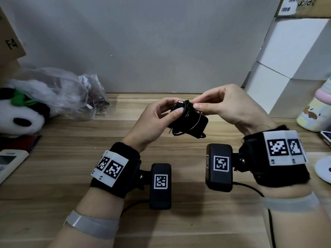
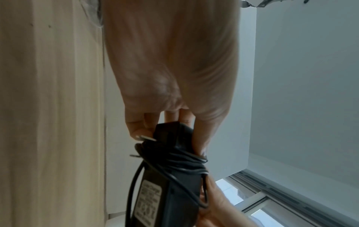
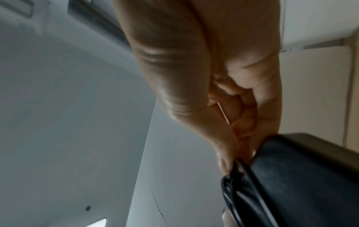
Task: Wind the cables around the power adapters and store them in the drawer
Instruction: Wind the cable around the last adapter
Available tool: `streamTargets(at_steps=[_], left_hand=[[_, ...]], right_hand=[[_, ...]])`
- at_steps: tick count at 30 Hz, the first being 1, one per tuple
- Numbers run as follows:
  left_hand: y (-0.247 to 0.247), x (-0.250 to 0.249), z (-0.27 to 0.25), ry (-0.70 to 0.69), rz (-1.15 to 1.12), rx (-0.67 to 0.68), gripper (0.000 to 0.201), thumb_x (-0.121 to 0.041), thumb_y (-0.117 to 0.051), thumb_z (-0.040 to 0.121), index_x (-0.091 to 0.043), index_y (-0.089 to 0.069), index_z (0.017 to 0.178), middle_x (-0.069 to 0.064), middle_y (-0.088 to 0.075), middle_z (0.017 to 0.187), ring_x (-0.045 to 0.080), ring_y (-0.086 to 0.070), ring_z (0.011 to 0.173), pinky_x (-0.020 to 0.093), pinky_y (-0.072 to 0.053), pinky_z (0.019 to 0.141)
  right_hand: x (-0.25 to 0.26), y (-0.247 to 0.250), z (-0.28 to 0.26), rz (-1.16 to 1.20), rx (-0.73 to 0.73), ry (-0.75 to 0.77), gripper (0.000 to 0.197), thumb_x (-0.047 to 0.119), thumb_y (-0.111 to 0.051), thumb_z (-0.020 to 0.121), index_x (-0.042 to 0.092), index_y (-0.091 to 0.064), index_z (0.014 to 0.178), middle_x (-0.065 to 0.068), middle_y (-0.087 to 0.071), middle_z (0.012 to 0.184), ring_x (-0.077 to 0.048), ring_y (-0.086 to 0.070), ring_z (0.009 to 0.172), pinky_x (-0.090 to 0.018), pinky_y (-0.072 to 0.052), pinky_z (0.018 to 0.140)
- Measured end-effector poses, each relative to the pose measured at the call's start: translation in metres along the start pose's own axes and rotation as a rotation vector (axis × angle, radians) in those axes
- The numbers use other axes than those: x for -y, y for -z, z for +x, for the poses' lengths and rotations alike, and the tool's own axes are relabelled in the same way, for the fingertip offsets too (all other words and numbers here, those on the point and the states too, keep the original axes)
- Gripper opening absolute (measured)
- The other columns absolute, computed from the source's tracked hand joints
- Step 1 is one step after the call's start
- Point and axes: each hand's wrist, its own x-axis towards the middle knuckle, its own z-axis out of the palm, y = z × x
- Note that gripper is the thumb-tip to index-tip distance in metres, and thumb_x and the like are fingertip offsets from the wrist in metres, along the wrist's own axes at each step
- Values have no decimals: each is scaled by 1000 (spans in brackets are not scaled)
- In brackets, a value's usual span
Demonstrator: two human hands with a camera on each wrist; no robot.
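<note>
A black power adapter (image 1: 194, 122) hangs in the air above the wooden table (image 1: 71, 158), with its thin black cable (image 1: 187, 109) wound several times around its middle. My left hand (image 1: 161, 119) grips the adapter's plug end, thumb across the front. My right hand (image 1: 223, 106) pinches the cable at the top of the coil between thumb and forefinger. In the left wrist view the adapter (image 2: 167, 192) shows its label and metal prongs, with the cable (image 2: 186, 162) coiled round it. The right wrist view shows the adapter (image 3: 307, 181) and cable (image 3: 239, 192) at my fingertips. No drawer is in view.
A plush panda (image 1: 19, 111) and a crumpled plastic bag (image 1: 68, 92) lie at the left back. A remote control (image 1: 9, 163) sits at the left edge. White boxes (image 1: 290, 68) stack at the right, beside a pastel bottle (image 1: 317, 111) and a white disc (image 1: 324, 169).
</note>
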Motion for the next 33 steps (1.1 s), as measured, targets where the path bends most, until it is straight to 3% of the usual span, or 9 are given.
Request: streamTargets(at_steps=[6, 9, 12, 15, 19, 21, 24, 29, 33], left_hand=[[7, -14, -1, -67, -60, -3, 31, -19, -65, 80, -13, -62, 110, 5, -68, 112, 12, -63, 103, 25, -50, 86], [8, -14, -1, -83, 1, -22, 33, -16, -64, 79, -8, -62, 111, 6, -68, 112, 9, -64, 102, 20, -48, 86], [10, -13, -2, -54, -14, -17, 29, -17, -65, 78, -11, -64, 107, 3, -70, 107, 10, -65, 100, 22, -49, 86], [11, -15, -3, -36, -9, 31, 21, -7, -68, 80, -15, -65, 100, -8, -72, 93, 3, -65, 92, 17, -49, 80], [-15, -13, -5, -33, 49, 165, 28, 9, -62, 82, -14, -63, 97, -17, -71, 81, -6, -63, 84, 11, -47, 78], [-19, -11, -4, -29, 56, 151, 24, 7, -63, 82, -9, -63, 100, -12, -70, 88, -4, -64, 85, 12, -47, 79], [-13, -9, -3, -8, 108, 122, 28, 0, -70, 79, -10, -60, 104, -1, -69, 98, 3, -66, 92, 16, -49, 83], [-1, -11, -3, -13, 140, 69, 29, -2, -72, 78, -11, -61, 103, 1, -69, 101, 6, -66, 96, 18, -50, 88], [1, -11, -3, -35, 207, 119, 25, -3, -67, 82, -7, -65, 107, 4, -70, 103, 6, -65, 95, 17, -48, 84]], right_hand=[[2, -3, 1, 150, -52, 59, 9, 12, -77, 71, 12, -72, 78, -2, -72, 74, -6, -65, 67, -16, -54, 70], [0, -8, 3, 144, -66, 75, 8, 14, -78, 71, 15, -71, 73, 0, -70, 69, -7, -64, 65, -21, -54, 71], [-4, -9, 5, 119, -98, 93, 10, 15, -78, 72, 18, -70, 76, -4, -70, 74, -8, -64, 68, -26, -54, 76], [-6, -15, 8, 47, -141, 143, 10, 14, -77, 75, 17, -69, 79, -2, -68, 75, -3, -60, 66, -17, -51, 70], [-8, -13, 9, -23, -27, 122, 11, 8, -61, 89, 11, -71, 85, 3, -69, 76, 1, -62, 67, -11, -49, 66], [-8, -1, 5, -3, 42, 62, 17, 14, -55, 93, 9, -71, 88, 1, -70, 79, -5, -63, 73, -15, -52, 73], [-10, 8, 1, -29, 67, 38, 14, 22, -65, 86, 11, -71, 82, 1, -68, 74, -7, -61, 73, -20, -54, 76], [-6, 2, 4, -193, 137, 14, 10, 25, -69, 82, 19, -69, 74, 6, -66, 70, -2, -58, 67, -13, -49, 55], [-7, 1, 2, -306, 200, 4, 12, 23, -63, 88, 20, -66, 77, 3, -63, 75, -4, -52, 66, -14, -43, 55]])
